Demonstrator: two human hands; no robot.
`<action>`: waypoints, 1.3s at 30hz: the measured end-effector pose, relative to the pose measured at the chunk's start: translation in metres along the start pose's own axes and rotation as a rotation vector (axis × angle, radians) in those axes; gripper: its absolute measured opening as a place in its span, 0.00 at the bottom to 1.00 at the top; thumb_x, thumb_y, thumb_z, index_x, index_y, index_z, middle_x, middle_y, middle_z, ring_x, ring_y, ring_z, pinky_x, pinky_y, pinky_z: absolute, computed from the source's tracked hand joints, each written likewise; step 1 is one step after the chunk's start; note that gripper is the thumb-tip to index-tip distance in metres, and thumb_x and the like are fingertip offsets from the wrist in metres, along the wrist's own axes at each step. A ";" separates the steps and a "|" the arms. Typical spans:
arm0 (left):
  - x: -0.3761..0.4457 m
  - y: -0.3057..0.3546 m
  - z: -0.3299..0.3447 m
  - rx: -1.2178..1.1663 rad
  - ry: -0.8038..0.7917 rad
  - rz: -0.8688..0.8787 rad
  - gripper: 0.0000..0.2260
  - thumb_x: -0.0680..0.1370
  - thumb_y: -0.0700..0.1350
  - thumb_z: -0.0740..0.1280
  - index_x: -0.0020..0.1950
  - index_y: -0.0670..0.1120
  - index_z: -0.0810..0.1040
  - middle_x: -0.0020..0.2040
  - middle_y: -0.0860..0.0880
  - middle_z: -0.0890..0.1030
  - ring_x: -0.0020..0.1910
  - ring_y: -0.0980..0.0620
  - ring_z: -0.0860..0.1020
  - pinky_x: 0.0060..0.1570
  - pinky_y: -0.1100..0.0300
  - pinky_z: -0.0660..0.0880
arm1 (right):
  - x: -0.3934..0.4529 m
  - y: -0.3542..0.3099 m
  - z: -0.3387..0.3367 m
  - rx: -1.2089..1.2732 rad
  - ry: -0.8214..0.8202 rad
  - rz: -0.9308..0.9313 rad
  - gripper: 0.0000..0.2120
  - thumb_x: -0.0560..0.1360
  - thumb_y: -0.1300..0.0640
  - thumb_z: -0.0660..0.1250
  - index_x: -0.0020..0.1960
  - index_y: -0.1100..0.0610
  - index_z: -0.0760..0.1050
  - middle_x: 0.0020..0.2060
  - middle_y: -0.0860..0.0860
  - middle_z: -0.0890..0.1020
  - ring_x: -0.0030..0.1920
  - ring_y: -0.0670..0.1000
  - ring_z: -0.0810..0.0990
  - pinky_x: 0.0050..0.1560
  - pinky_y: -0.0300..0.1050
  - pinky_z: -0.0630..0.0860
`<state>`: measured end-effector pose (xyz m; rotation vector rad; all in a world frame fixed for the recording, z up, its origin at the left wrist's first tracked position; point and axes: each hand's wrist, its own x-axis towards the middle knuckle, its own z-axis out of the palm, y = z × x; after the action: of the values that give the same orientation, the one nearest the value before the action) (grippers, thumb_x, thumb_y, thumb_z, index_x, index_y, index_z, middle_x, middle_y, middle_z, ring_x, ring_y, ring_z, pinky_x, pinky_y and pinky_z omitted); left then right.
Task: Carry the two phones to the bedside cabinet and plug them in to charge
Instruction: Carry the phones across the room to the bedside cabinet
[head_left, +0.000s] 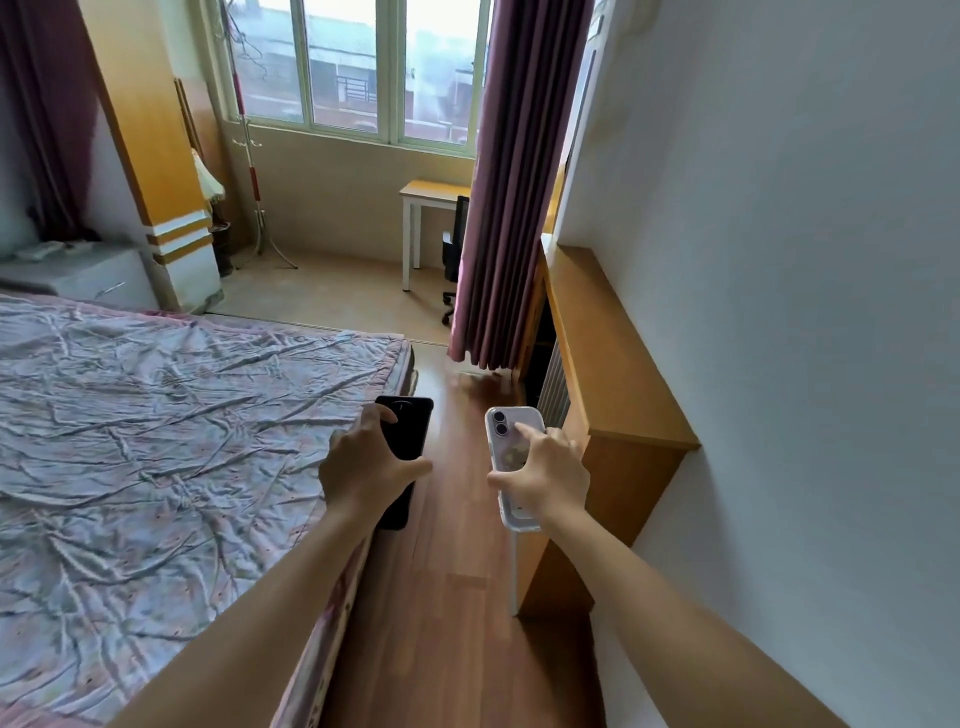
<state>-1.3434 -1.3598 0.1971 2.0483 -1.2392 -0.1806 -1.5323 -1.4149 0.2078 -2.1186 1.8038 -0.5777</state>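
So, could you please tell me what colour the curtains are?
Dark purplish maroon curtains, best seen in the head view.

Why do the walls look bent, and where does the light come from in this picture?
Head view: the wide-angle lens bows straight lines, so the right wall and window frame lean. Daylight enters through the window, whose panes are washed out. The black phone in the left hand and the pale phone in the right hand look sharp; far corners are softer.

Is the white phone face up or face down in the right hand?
Face down. The white phone shows its camera lenses and patterned back upward, held in the right hand above the floor.
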 end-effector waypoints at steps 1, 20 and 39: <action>0.013 0.004 0.007 0.003 0.002 0.001 0.28 0.61 0.55 0.75 0.57 0.51 0.70 0.44 0.52 0.75 0.51 0.44 0.76 0.39 0.57 0.70 | 0.016 0.002 0.000 -0.002 -0.004 -0.004 0.38 0.64 0.43 0.73 0.71 0.46 0.66 0.62 0.52 0.74 0.62 0.56 0.69 0.50 0.46 0.73; 0.352 0.014 0.125 0.039 -0.028 0.053 0.29 0.61 0.54 0.76 0.57 0.51 0.70 0.43 0.52 0.72 0.51 0.43 0.75 0.40 0.56 0.70 | 0.355 -0.037 0.070 0.024 -0.004 0.053 0.38 0.64 0.43 0.72 0.71 0.46 0.66 0.63 0.53 0.73 0.63 0.57 0.68 0.50 0.48 0.74; 0.662 0.051 0.263 0.062 0.029 -0.005 0.28 0.61 0.52 0.76 0.58 0.50 0.71 0.42 0.52 0.72 0.50 0.43 0.75 0.40 0.58 0.69 | 0.712 -0.039 0.121 0.025 -0.036 -0.011 0.37 0.63 0.42 0.73 0.70 0.45 0.67 0.62 0.51 0.73 0.62 0.55 0.69 0.52 0.48 0.76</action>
<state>-1.1522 -2.0482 0.1950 2.1001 -1.2360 -0.1156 -1.3470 -2.1140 0.1979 -2.1099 1.7580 -0.5588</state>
